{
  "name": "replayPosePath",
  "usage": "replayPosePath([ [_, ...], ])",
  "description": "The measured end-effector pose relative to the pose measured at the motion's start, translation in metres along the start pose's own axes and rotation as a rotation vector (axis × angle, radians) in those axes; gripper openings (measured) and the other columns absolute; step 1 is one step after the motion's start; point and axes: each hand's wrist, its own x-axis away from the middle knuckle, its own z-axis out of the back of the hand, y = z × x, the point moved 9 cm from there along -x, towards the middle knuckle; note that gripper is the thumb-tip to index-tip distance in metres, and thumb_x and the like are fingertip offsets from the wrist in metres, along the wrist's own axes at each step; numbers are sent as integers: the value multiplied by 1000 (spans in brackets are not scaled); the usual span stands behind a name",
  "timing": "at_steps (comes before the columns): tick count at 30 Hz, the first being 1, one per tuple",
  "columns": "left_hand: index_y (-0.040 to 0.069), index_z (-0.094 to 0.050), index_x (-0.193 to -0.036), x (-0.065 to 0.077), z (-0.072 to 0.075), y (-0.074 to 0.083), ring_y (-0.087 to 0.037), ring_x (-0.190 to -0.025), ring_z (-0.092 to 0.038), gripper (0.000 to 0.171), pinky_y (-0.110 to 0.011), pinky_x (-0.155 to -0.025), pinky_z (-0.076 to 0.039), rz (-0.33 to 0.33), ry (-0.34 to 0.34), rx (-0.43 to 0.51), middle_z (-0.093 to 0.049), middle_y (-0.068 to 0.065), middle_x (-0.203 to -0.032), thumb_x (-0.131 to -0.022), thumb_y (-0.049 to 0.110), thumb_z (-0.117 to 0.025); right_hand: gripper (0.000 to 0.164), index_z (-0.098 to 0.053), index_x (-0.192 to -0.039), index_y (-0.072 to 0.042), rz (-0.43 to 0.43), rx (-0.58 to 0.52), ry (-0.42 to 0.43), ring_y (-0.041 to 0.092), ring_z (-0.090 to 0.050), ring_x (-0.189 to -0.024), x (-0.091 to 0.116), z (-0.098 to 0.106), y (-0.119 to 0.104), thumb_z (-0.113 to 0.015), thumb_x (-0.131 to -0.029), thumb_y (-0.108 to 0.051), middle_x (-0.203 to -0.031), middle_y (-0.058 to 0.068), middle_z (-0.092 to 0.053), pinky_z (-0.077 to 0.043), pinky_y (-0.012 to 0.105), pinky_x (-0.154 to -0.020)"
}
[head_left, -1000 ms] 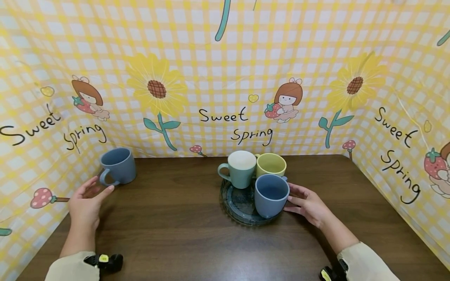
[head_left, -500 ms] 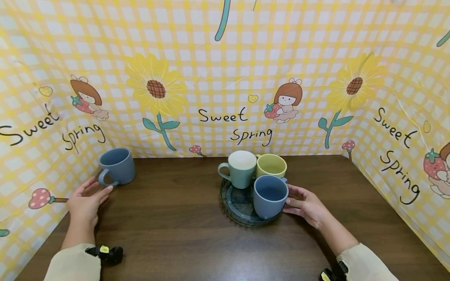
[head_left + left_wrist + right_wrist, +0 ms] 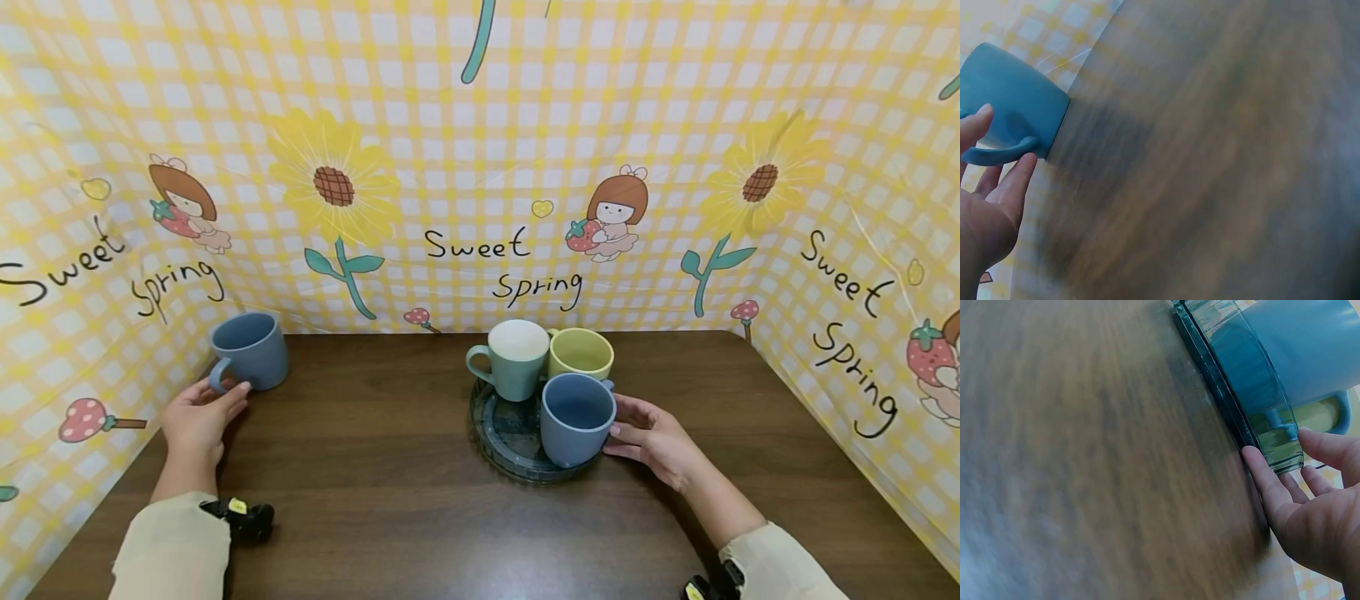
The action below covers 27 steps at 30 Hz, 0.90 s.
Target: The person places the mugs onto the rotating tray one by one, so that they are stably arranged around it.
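Note:
A blue mug [image 3: 251, 354] stands upright at the table's back left, its handle toward the person. My left hand [image 3: 197, 425] is at that handle, thumb and fingers on either side of it, the thumb touching it in the left wrist view. Right of centre, a dark clear glass tray [image 3: 506, 442] bears a second blue mug [image 3: 577, 421], a green mug [image 3: 517, 367] with a white inside, and a yellow mug [image 3: 581, 354], partly hidden. My right hand [image 3: 660, 446] touches the tray's right side with fairly straight fingers [image 3: 1266, 475], beside the second blue mug.
The brown wooden table [image 3: 390, 500] extends between the two hands. A yellow checked cloth [image 3: 450, 167] with printed flowers and letters rises behind and at both sides.
My left hand has moved in toward the left mug, from beside its handle onto it. The right hand and the tray stay where they were.

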Motion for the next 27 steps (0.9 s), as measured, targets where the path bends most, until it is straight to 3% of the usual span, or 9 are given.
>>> replayPosePath([
  [5,7,-72,-88,-3,5,-5,-17,-67,-71,28,-30,-63,-60,58,67,176,-69,-4,-79,-72,-15,-78,65,-25,-147,11,7,-9,3,20,-62,-103,0,0,0,-59,-92,8,-132,13,-46,-55,48,-90],
  [9,2,-72,-89,-3,8,-10,-18,-68,-71,29,-33,-61,-61,61,115,297,-71,-8,-79,-69,-19,-78,65,-25,-147,10,6,-13,2,21,-62,-102,0,0,1,-59,-92,8,-133,15,-45,-55,48,-90],
  [16,0,-74,-86,-1,10,-9,-20,-64,-71,27,-34,-60,-60,39,132,351,-71,-9,-75,-69,-22,-75,64,-26,-147,10,8,-7,1,21,-62,-102,0,-1,0,-59,-92,8,-136,19,-42,-54,49,-91],
  [27,-3,-74,-87,8,14,-11,-22,-70,-72,28,-36,-63,-60,56,128,419,-71,-10,-81,-68,-24,-75,63,-25,-145,13,8,7,21,16,-62,-103,0,1,-4,-59,-92,7,-133,19,-45,-54,44,-92],
])
